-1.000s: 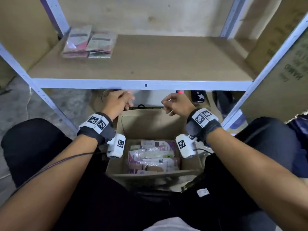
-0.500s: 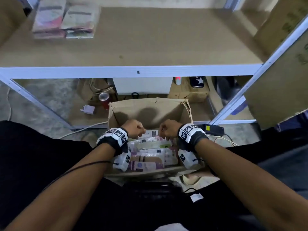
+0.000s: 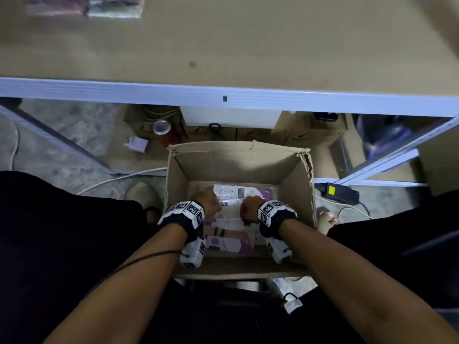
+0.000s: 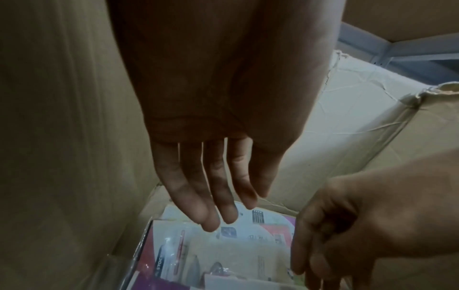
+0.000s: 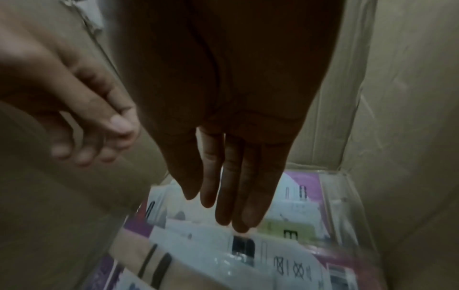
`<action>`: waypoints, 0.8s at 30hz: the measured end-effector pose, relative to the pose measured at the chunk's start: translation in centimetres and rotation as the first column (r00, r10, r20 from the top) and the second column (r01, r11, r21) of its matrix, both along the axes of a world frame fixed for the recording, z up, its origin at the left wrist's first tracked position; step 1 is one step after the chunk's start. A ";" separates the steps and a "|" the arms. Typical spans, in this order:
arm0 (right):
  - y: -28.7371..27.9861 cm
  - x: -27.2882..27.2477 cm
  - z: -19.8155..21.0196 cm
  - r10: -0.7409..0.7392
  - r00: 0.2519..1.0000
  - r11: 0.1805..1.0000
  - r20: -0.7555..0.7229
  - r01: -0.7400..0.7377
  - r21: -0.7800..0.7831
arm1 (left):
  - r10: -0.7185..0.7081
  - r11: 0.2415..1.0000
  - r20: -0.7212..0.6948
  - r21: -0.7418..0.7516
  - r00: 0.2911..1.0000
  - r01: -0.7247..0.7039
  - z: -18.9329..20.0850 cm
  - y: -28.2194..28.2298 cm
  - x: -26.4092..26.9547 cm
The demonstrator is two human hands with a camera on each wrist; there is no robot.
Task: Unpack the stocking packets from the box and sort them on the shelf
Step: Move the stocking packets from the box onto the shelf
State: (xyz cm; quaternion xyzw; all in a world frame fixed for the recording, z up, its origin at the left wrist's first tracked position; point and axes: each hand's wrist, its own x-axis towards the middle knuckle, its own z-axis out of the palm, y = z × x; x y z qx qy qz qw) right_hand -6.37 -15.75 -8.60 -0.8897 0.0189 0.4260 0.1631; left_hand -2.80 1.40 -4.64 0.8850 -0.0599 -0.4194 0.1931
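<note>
An open cardboard box stands on the floor between my knees, with several stocking packets lying flat inside. Both hands reach down into it. My left hand hangs with straight fingers just above a white and purple packet, holding nothing. My right hand also has straight fingers, their tips at or just above a white packet. Two stacks of packets lie blurred at the far left of the shelf board.
The shelf's white front rail runs across above the box. Under the shelf sit a red can, a white plug, a cable and small cartons. A black power adapter lies on the floor right of the box.
Both hands have dropped from the box's far rim down into the box onto the packets. My head has tilted down, so the shelf fills the top of the view.
</note>
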 end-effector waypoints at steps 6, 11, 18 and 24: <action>1.0 -1.1 -3.5 0.142 0.987 0.989 -0.070 -0.145 -0.036 | 0.051 0.999 -0.032 0.016 0.998 -0.051 -0.8 0.1 0.0; 1.2 -2.2 -5.0 0.168 0.983 0.984 -0.072 -0.171 -0.048 | 0.069 0.997 -0.053 0.031 0.996 -0.067 -0.7 0.4 0.0; 2.3 -3.7 -5.5 0.273 0.961 0.962 0.048 -0.272 -0.020 | 0.107 0.994 -0.014 0.013 0.994 -0.106 -0.4 0.2 0.2; 1.8 -3.4 -4.9 0.321 0.947 0.940 0.024 -0.316 -0.127 | 0.084 0.996 -0.016 0.004 0.996 -0.084 -0.3 0.1 0.3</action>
